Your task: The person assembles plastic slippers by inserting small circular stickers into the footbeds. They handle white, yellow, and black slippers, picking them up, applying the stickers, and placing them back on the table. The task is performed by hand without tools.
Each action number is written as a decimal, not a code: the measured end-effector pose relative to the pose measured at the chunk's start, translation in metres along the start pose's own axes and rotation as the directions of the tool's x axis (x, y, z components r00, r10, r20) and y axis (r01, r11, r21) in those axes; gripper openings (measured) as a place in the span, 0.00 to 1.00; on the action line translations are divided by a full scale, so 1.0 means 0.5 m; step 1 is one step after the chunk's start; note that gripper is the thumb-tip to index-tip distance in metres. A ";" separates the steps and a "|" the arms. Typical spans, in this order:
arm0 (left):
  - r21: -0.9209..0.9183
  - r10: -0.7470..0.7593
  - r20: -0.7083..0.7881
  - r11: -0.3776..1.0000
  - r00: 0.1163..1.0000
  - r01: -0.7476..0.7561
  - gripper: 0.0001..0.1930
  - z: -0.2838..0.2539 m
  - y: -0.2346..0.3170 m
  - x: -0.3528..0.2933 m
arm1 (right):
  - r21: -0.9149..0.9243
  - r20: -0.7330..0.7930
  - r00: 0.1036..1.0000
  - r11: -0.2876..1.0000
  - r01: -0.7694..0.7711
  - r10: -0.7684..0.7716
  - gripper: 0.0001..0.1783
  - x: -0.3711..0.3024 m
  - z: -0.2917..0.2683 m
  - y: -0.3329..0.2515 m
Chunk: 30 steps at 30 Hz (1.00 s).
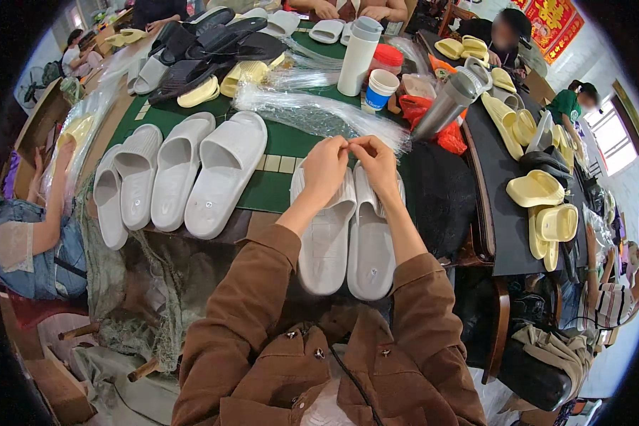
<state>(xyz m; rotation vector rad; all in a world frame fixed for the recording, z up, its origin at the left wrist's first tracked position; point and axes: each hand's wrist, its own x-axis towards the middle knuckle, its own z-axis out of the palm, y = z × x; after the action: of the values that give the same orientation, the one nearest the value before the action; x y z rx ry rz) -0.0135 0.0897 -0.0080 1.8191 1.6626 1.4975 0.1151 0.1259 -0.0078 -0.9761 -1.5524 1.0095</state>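
My left hand (325,167) and my right hand (378,165) meet at the fingertips, both closed in a pinch. Whatever they hold between them is too small to make out. Beneath them lies a pair of light grey slide slippers, the left slipper (324,248) and the right slipper (371,259), side by side at the table's near edge, toes away from me. Just beyond my hands spreads a bundle of clear plastic strands (319,113). To the left, several more grey slippers (224,177) stand in a row on the green mat (280,131).
Black slippers (213,42) are heaped at the far left. A white bottle (359,57), a paper cup (380,89) and a steel tumbler (444,106) stand beyond my hands. Yellow slippers (536,188) lie on the dark right-hand table. Other people work around the tables.
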 end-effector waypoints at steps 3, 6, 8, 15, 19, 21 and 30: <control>0.034 0.039 -0.034 0.999 0.999 -0.037 0.05 -0.001 -0.003 -0.003 | -0.043 0.005 0.998 0.997 0.060 -0.060 0.07 -0.001 0.005 -0.007; 0.073 0.000 0.025 0.997 1.000 -0.002 0.06 0.005 0.004 -0.001 | -0.141 -0.062 0.983 0.976 0.164 -0.174 0.06 0.001 -0.003 0.006; 0.144 -0.036 0.070 0.989 0.997 0.025 0.07 0.004 0.007 -0.003 | -0.077 -0.135 0.974 0.982 0.170 -0.180 0.06 -0.004 0.005 -0.005; 0.068 0.006 0.077 0.998 0.997 -0.011 0.07 0.012 -0.010 -0.001 | 0.163 -0.145 0.989 0.985 0.062 -0.038 0.07 -0.007 0.006 -0.022; 0.073 -0.028 0.112 0.997 0.993 0.020 0.08 0.007 -0.006 0.001 | 0.366 -0.111 0.992 0.931 -0.016 0.061 0.06 -0.002 -0.003 -0.014; 0.085 -0.063 0.131 0.995 0.989 0.052 0.08 0.009 0.003 0.001 | 0.481 -0.147 0.980 0.875 -0.045 0.132 0.06 0.002 -0.020 -0.021; 0.106 -0.117 0.167 0.989 0.979 0.100 0.10 0.011 -0.011 0.001 | 0.482 -0.319 0.934 0.876 0.012 0.163 0.06 -0.035 -0.128 -0.060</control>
<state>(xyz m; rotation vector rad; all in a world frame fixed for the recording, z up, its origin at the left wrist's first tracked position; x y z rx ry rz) -0.0122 0.0944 -0.0142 1.8172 1.7459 1.1976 0.1776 0.1083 0.0247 -0.8128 -0.9093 1.1329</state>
